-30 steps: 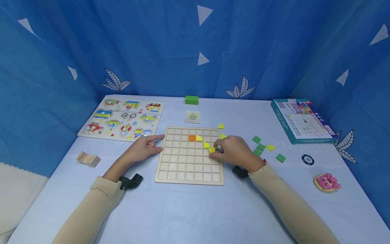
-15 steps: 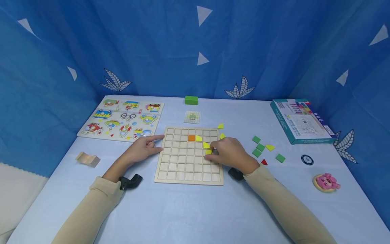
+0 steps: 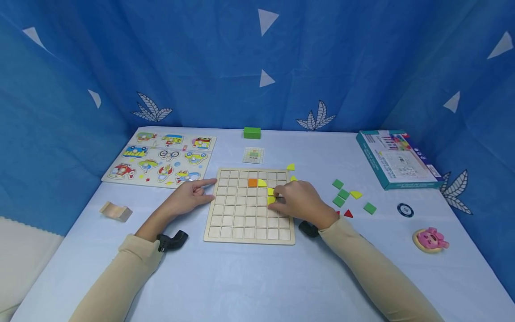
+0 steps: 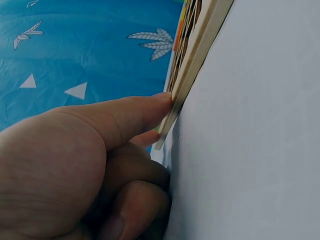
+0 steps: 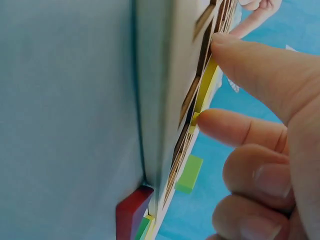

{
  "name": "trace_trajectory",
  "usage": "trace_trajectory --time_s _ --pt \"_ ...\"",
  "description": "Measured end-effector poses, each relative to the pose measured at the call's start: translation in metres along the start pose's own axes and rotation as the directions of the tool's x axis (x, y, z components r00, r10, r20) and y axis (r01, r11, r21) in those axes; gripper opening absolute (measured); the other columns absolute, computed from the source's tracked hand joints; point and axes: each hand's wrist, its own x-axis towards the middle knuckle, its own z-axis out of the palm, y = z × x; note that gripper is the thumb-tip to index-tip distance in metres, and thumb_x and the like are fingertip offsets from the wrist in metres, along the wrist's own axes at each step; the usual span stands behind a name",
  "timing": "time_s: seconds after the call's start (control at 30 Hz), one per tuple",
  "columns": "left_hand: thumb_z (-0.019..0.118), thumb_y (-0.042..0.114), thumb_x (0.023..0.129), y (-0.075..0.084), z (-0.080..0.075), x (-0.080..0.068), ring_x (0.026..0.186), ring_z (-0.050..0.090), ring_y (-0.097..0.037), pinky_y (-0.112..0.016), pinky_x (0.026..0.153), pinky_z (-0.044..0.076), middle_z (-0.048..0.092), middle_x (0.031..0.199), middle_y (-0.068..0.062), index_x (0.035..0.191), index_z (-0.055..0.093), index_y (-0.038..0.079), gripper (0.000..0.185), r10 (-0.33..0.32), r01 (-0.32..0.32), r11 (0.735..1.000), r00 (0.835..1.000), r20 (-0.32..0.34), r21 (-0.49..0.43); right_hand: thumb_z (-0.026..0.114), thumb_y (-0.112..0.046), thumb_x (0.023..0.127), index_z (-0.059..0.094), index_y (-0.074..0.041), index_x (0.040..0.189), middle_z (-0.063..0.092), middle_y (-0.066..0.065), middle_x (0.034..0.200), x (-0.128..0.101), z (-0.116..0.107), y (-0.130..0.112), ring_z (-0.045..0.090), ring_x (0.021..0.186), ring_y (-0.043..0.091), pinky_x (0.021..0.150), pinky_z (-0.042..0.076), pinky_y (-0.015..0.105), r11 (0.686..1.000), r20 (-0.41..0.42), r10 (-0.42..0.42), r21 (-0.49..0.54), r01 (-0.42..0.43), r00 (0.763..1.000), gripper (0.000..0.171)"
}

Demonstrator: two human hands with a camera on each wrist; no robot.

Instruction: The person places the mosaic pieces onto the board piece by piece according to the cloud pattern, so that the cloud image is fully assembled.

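Observation:
A wooden grid board (image 3: 241, 222) lies on the table before me. My left hand (image 3: 186, 197) presses its left edge with straight thumb and index finger, the other fingers folded under. My right hand (image 3: 302, 199) pinches a yellow tile (image 3: 271, 201) between thumb and index finger, low over the board's right half. In the right wrist view those fingertips sit at either end of the yellow tile (image 5: 206, 87). Up the board from it lie a yellow quarter-circle tile (image 3: 271, 191), another yellow quarter-circle (image 3: 262, 183) and an orange square tile (image 3: 252, 182).
Right of the board are several green square tiles (image 3: 344, 194), a yellow quarter-circle (image 3: 356, 195) and red triangles (image 3: 348, 213). Behind it lie a pattern card (image 3: 253, 155) and green block (image 3: 252, 133). A vehicle puzzle (image 3: 161, 154) lies left, a box (image 3: 400, 158) right.
My right hand has moved left over the board with the yellow tile, bringing it beneath the other yellow quarter-circle. Red triangles have come into sight beside the right wrist. The left hand has stayed put.

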Motion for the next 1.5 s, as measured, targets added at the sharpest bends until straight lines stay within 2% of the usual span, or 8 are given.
trace_trajectory --time_s 0.07,0.2,0.33,0.63,0.9,1.2,1.33,1.5 --pt "0.074 0.031 0.095 0.0 0.0 0.0 0.054 0.032 -0.015 -0.034 0.059 0.032 0.033 0.059 0.004 0.146 0.058 0.02 0.054 -0.004 0.004 1.0 1.0 -0.001 -0.004 0.084 -0.042 0.085 0.078 -0.015 0.108 0.066 -0.008 0.068 0.0 0.0 0.0 0.047 0.055 0.007 0.05 0.035 0.025 0.999 0.002 -0.022 0.026 0.022 1.0 0.036" --pt "0.074 0.031 0.095 0.0 0.0 0.0 0.053 0.031 -0.015 -0.034 0.058 0.032 0.033 0.059 0.004 0.146 0.058 0.019 0.055 -0.004 0.004 1.0 1.0 0.0 -0.014 0.08 -0.035 0.09 0.078 -0.019 0.117 0.057 -0.011 0.057 0.0 0.001 0.001 0.043 0.05 0.004 0.049 0.032 0.025 0.996 0.025 -0.057 0.074 0.055 0.998 0.032" --pt "0.074 0.031 0.095 0.0 0.0 -0.001 0.053 0.031 -0.014 -0.032 0.056 0.032 0.034 0.059 0.004 0.146 0.058 0.019 0.055 -0.003 0.003 1.0 1.0 0.0 -0.018 0.079 -0.033 0.091 0.079 -0.019 0.116 0.047 -0.014 0.051 0.001 0.001 0.001 0.041 0.047 0.004 0.048 0.03 0.025 0.993 0.045 -0.06 0.103 0.055 0.997 0.029" --pt "0.074 0.031 0.095 -0.002 0.001 0.0 0.053 0.032 -0.014 -0.032 0.056 0.032 0.034 0.06 0.004 0.146 0.058 0.02 0.055 -0.003 0.003 1.0 1.0 0.007 -0.03 0.081 -0.035 0.089 0.078 -0.02 0.113 0.051 -0.012 0.056 -0.001 0.004 0.005 0.046 0.052 0.004 0.051 0.035 0.025 0.988 0.073 -0.015 0.154 0.003 0.997 0.029" --pt "0.075 0.032 0.094 -0.002 0.001 0.0 0.053 0.033 -0.015 -0.032 0.056 0.033 0.035 0.059 0.005 0.146 0.058 0.02 0.056 -0.001 0.001 1.0 1.0 -0.005 -0.005 0.077 -0.034 0.093 0.079 -0.02 0.113 0.048 -0.01 0.055 0.0 0.004 0.007 0.043 0.051 0.007 0.05 0.03 0.026 0.981 0.056 0.001 0.194 -0.012 0.998 0.025" --pt "0.075 0.031 0.095 -0.001 0.002 -0.001 0.053 0.033 -0.015 -0.032 0.055 0.033 0.035 0.059 0.004 0.146 0.058 0.02 0.056 -0.021 0.021 1.0 1.0 0.002 -0.013 0.077 -0.031 0.093 0.079 -0.021 0.113 0.047 -0.01 0.057 -0.003 -0.001 0.01 0.044 0.052 0.009 0.05 0.031 0.026 0.974 0.061 0.032 0.224 -0.045 0.998 0.022" --pt "0.075 0.031 0.095 -0.001 0.001 -0.001 0.053 0.033 -0.015 -0.033 0.057 0.034 0.035 0.059 0.004 0.146 0.058 0.019 0.055 -0.012 0.012 1.0 1.0 -0.002 -0.009 0.079 -0.032 0.091 0.079 -0.022 0.111 0.046 -0.009 0.056 -0.003 -0.002 0.012 0.042 0.051 0.009 0.05 0.031 0.027 0.97 0.046 0.029 0.24 -0.039 0.999 0.022" --pt "0.075 0.03 0.095 -0.001 0.001 -0.001 0.053 0.032 -0.015 -0.033 0.056 0.034 0.035 0.059 0.004 0.146 0.058 0.019 0.055 -0.008 0.008 1.0 1.0 0.002 -0.025 0.078 -0.032 0.092 0.079 -0.023 0.112 0.047 -0.011 0.056 -0.001 0.004 0.012 0.043 0.051 0.007 0.05 0.031 0.025 0.97 0.082 0.007 0.241 -0.027 0.997 0.023"
